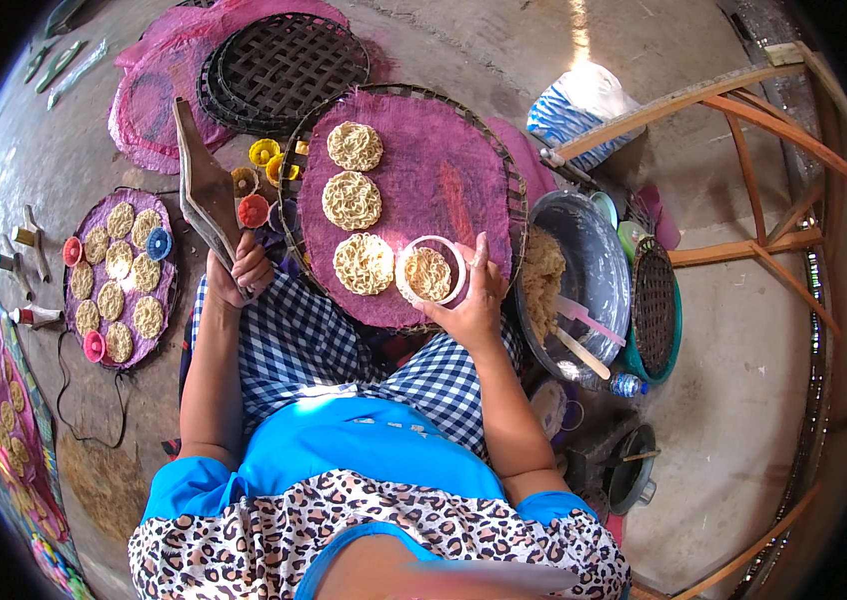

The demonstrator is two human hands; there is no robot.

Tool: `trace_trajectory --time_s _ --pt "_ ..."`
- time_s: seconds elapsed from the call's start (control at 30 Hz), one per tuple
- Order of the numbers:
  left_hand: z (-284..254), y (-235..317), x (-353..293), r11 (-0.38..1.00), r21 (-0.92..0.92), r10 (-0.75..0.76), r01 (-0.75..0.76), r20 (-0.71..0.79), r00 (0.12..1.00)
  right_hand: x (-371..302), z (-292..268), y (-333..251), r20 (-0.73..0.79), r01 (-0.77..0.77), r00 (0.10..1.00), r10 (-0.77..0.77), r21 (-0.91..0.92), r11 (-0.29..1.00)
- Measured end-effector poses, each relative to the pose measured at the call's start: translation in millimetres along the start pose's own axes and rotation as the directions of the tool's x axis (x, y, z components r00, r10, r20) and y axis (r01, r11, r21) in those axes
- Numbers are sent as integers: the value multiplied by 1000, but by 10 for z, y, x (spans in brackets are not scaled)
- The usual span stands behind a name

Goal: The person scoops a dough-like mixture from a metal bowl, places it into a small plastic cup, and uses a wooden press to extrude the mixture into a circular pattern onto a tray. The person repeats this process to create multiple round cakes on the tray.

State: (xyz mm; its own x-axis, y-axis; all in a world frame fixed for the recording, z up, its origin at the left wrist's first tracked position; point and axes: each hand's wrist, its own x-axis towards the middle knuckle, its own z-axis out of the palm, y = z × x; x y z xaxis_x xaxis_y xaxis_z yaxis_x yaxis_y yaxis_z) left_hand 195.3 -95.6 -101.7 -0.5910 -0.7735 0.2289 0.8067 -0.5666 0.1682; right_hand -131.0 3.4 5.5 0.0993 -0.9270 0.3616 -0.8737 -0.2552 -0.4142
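Observation:
In my left hand, closed round its lower end, is a long brown wooden tool that tilts up and away. My right hand grips the rim of a white ring, which sits around a round cake of pale noodle strands. Both are on a pink cloth spread over a round woven tray on my lap. Left of the ring lie three more noodle rounds, one of them this noodle round, in a column running away from me.
To the right, a grey basin holds dough and a pink-handled utensil. Black woven trays are stacked at the back. Yellow and red moulds lie beyond my left hand. A pink-covered tray bears several rounds; a wooden frame stands right.

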Motion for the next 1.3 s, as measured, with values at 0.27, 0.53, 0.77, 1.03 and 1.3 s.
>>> trace_trajectory --time_s 0.27,0.53,0.77,1.03,1.3 --pt "25 -6 6 1000 -16 -15 14 -27 1000 68 -171 348 -109 -156 976 187 245 957" --pt "218 -79 48 986 123 -119 116 20 993 -53 -204 643 -36 -165 985 167 32 986" --pt "621 -619 160 865 76 -500 496 32 866 -29 -442 611 -127 -394 882 454 327 859" --pt "1074 -1434 188 574 123 -819 810 66 570 -6 -533 327 78 -591 705 705 615 522" --pt "1132 -1845 219 388 220 -858 895 -269 438 -258 -764 387 6 83 923 385 973 -214"
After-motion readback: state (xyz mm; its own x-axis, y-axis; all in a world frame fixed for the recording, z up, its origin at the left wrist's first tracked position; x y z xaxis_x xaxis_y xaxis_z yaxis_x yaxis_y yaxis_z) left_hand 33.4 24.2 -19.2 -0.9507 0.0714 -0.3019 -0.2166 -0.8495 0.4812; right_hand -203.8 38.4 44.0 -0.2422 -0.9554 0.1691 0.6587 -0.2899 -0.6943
